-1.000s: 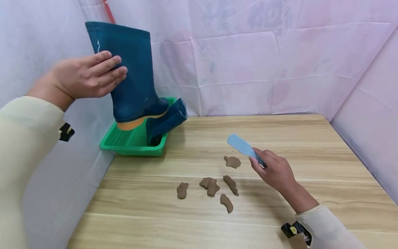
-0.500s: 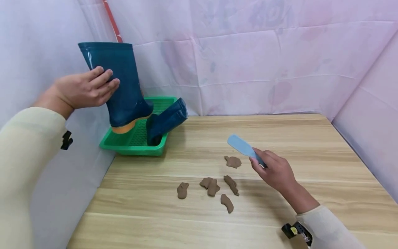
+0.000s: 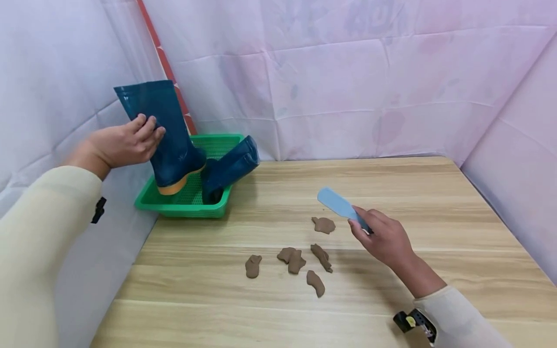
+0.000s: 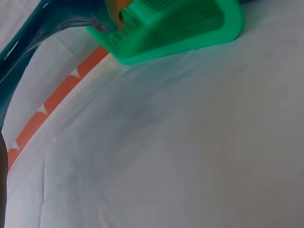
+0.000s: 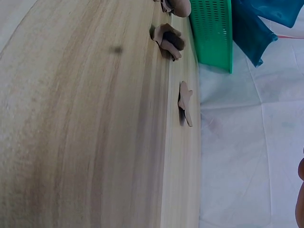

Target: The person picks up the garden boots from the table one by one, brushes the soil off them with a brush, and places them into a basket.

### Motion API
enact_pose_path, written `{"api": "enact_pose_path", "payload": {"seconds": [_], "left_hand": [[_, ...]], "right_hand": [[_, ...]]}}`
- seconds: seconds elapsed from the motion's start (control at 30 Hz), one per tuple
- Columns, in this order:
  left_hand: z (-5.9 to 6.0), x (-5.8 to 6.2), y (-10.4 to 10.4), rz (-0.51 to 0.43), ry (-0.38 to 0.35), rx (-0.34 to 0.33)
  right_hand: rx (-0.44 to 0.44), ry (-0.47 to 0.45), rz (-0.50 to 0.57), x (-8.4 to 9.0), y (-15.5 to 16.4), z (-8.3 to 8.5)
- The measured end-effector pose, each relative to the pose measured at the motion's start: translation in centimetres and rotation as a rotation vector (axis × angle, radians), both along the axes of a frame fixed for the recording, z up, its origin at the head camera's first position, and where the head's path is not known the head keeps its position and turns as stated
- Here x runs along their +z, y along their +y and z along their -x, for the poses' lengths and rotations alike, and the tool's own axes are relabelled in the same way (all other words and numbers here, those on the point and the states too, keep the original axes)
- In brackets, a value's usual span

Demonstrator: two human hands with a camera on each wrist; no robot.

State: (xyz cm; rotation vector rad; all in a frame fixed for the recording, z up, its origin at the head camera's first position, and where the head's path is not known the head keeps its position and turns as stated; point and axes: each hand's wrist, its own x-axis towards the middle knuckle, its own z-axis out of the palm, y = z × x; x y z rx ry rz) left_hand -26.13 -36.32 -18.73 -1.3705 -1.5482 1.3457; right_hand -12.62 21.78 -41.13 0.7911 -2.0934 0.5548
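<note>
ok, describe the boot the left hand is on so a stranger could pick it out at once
Find the green basket at the table's far left corner. Two dark blue rubber boots are in it. The one meant is the upright boot with the left hand on its shaft and an orange sole; the other boot lies tipped over.

Five brown clay-like lumps [image 3: 304, 258] lay scattered near the middle of the wooden table [image 3: 435, 193]. A green mesh tray [image 3: 183, 205] sat at its far left corner, with a second blue boot [image 3: 228, 166] lying tipped over the tray's right rim. Pink sheeting [image 3: 348, 87] hung behind.
</note>
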Motion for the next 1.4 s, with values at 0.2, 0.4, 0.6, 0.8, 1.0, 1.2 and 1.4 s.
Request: {"api": "enact_pose_path", "payload": {"seconds": [0.2,0.4,0.6,0.8,1.0,1.2,1.4], "left_hand": [[-0.2,-2.3,0.1,0.052,0.042,0.122],[-0.5,-3.8,-0.7,0.036,0.086,0.197],[-0.5,-4.4,-1.1,0.009,0.082,0.196],[-0.7,-6.2,0.3,0.05,0.057,0.257],[-1.1,-7.5,0.4,0.093,0.004,0.276],[-1.4,-8.6,-0.3,0.008,-0.146,0.257],[-1.9,-9.7,-0.8,-0.105,-0.246,0.299]], "right_hand": [[0.002,0.003,0.006,-0.1,0.0,0.0],[0.012,0.025,0.007,-0.4,0.0,0.1],[0.011,0.036,-0.002,-0.4,0.2,-0.1],[0.022,0.032,-0.003,-0.3,0.1,-0.1],[0.012,0.024,0.002,-0.3,-0.1,-0.3],[0.014,0.016,-0.006,-0.2,-0.2,-0.3],[0.015,0.016,-0.001,-0.3,-0.3,-0.2]]}}
